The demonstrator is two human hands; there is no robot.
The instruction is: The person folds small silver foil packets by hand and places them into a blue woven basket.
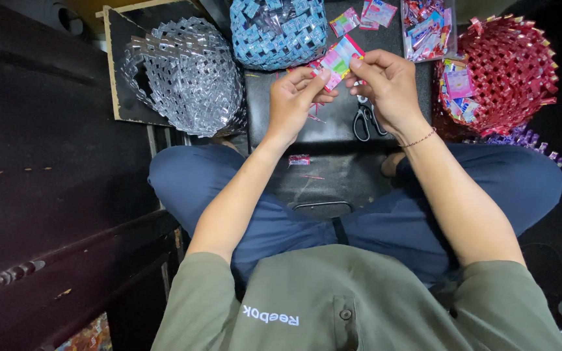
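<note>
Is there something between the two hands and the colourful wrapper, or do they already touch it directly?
Nothing visible stands between them. The left hand and the right hand both pinch the pink and green wrapper directly with the fingertips, above the black board. The scissors lie below, apart from the wrapper.

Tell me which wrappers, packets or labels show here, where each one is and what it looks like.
Wrapper: pinched between left hand and right hand; flat strip, pink, green and red.
Loose wrappers: top centre on the dark surface; small pink rectangles.
Clear bag: top right; full of red, pink and blue wrappers.
Wrappers in red basket: right; pink and blue squares.
Small scrap: below the hands; red and pink.
</note>
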